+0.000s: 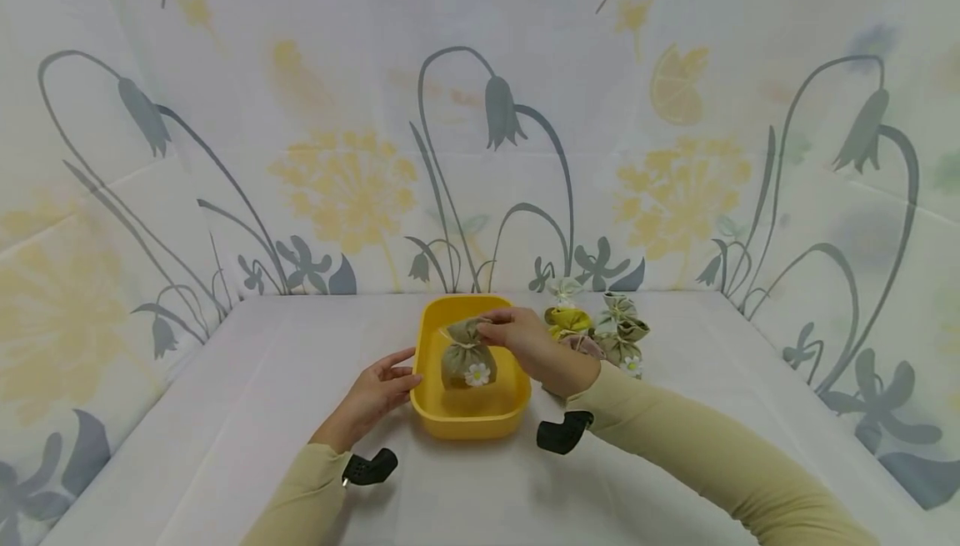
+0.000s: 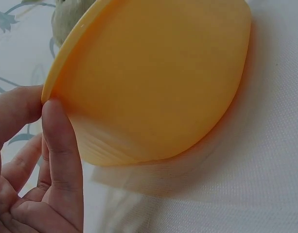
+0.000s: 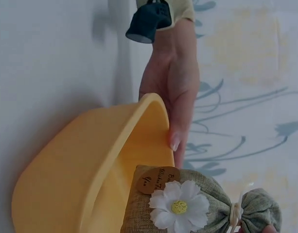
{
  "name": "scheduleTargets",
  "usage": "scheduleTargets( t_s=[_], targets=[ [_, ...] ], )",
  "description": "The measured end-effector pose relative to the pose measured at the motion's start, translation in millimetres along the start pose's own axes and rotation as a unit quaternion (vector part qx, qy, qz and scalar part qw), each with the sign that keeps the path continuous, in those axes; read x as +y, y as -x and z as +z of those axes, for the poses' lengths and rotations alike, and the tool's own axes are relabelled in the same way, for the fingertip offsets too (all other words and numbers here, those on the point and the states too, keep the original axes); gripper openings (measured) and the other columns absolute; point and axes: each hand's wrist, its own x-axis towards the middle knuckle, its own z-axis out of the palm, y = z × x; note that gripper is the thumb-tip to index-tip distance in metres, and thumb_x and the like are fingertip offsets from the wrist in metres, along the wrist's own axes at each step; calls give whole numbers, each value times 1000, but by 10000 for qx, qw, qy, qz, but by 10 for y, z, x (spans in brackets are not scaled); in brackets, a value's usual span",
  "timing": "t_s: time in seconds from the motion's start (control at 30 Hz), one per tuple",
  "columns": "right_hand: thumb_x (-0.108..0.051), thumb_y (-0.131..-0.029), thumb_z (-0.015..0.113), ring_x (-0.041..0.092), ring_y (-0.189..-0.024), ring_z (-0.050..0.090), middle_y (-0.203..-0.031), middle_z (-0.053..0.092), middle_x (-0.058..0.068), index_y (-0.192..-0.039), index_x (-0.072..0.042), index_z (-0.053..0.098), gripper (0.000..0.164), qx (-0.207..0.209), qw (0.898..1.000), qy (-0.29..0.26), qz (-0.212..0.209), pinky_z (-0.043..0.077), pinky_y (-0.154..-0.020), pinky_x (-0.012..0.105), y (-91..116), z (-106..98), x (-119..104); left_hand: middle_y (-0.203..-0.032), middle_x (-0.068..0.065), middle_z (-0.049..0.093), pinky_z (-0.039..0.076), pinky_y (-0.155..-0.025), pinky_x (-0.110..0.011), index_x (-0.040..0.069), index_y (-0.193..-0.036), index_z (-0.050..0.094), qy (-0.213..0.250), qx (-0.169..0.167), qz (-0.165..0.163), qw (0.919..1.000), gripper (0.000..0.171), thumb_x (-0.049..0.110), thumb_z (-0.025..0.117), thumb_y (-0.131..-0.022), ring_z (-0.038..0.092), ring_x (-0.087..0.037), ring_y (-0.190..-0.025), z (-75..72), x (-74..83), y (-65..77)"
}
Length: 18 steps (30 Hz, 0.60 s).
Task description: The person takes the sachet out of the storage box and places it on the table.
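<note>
A yellow plastic basin [image 1: 472,428] stands on the white cloth in front of me. My left hand [image 1: 381,389] holds its left rim between thumb and forefinger, the other fingers outside the wall. Over the basin's opening, my right hand [image 1: 528,348] pinches the gathered neck of a grey-green drawstring pouch [image 1: 459,367]. The pouch hangs upright, with a white fabric flower [image 3: 179,207] on its front and a round brown tag [image 3: 156,180] beside the flower. Only the fingertips of my right hand show in the right wrist view.
Several more small pouches cluster right of the basin, behind my right forearm: a yellow-green one [image 1: 567,319], an olive one [image 1: 621,346] and a pinkish one [image 1: 581,344] among them. A floral-printed curtain [image 1: 480,112] rises behind the table. Black wrist cameras [image 1: 564,433] stick out below both hands.
</note>
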Motion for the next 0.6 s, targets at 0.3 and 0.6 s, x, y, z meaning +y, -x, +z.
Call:
scheduleTargets(
  t_s=[0.3, 0.6],
  targets=[
    [-5, -93, 55, 21, -91, 60, -102, 62, 11, -111, 5, 61, 21, -79, 9999, -73, -116, 37, -99, 44, 313, -155, -84, -113, -14, 52, 52, -79, -29, 8, -138, 43, -52, 92, -49, 9999, 57, 11, 67, -86, 58, -19, -86, 5, 3, 10],
    [-11, -94, 56, 12, -77, 56, -100, 63, 8, -113, 0, 60, 23, -85, 9998, -205, -6, 38, -49, 22, 561, -368, -101, -114, -15, 52, 52, -78, -29, 8, -137, 44, -84, 157, -64, 9998, 57, 11, 68, -85, 58, -20, -88, 22, 8, 10]
  ],
)
